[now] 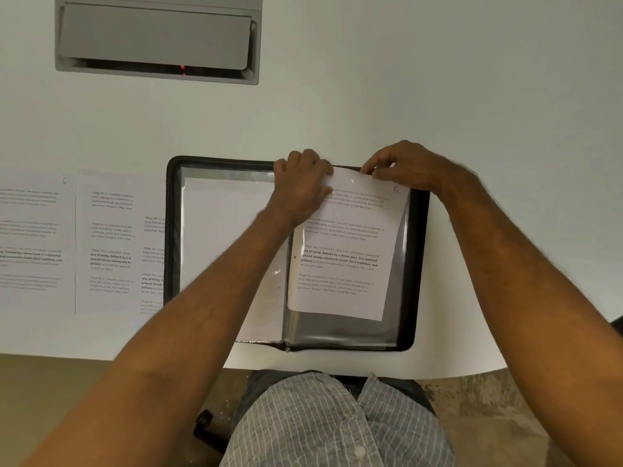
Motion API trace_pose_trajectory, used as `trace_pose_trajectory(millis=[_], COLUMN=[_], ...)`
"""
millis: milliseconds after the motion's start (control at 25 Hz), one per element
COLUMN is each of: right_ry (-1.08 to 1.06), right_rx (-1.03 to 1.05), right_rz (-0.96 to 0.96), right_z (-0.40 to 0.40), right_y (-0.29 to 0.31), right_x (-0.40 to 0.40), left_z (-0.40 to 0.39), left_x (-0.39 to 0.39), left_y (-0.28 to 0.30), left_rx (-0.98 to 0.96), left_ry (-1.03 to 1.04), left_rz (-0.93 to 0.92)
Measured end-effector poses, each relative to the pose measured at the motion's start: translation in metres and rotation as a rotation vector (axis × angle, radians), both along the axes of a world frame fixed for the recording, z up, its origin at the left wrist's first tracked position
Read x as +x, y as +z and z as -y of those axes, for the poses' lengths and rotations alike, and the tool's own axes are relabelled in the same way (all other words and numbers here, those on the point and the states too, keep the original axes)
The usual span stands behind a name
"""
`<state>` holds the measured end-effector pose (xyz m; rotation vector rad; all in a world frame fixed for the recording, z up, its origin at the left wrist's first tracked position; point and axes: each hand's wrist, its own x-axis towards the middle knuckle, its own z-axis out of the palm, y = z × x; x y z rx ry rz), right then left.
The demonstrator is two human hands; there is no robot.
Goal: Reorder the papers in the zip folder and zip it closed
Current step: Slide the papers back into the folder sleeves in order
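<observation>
The folder (419, 264) lies open at the table's (371, 96) near edge, its black zip border visible at 12, 3 and 9 o'clock. A printed sheet (340, 251) sits tilted over the right-hand sleeve (340, 326), its top edge at the sleeve's mouth. The left hand (301, 183) grips the sheet's top-left corner, fingers curled. The right hand (404, 166) pinches the top edge at 12 o'clock. The left-hand sleeve holds a blank page (229, 237). At 9 o'clock, loose sheets (108, 244) overlap, one tucked under the folder's border. Bare white table extends at 12 and 3 o'clock. A grey hatch (155, 38) sits at 11 o'clock.
</observation>
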<state>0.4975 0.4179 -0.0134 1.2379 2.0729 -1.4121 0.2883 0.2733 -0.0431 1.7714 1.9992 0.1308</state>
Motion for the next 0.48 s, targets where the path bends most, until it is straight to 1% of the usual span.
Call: trace_pose_trajectory(millis=[120,280,400,480], right_ry=[0.015,-0.057,-0.007,0.013], right_rx=[-0.010,0.027,0.092,0.087], right_rz=[0.008,-0.035,-0.033,-0.031], right_z=[0.005,0.014,0.021,0.023], right_y=[-0.002,-0.003,-0.006,-0.006], right_x=[0.001,0.002,0.004,0.004], left_z=[-0.002,-0.004,-0.003,-0.002], left_x=[0.000,0.002,0.004,0.006], left_y=[0.000,0.001,0.002,0.002], left_rx=[-0.020,-0.016,0.009,0.010], left_ry=[-0.004,-0.005,0.002,0.004], left_rz=[-0.015,0.004,0.036,0.042])
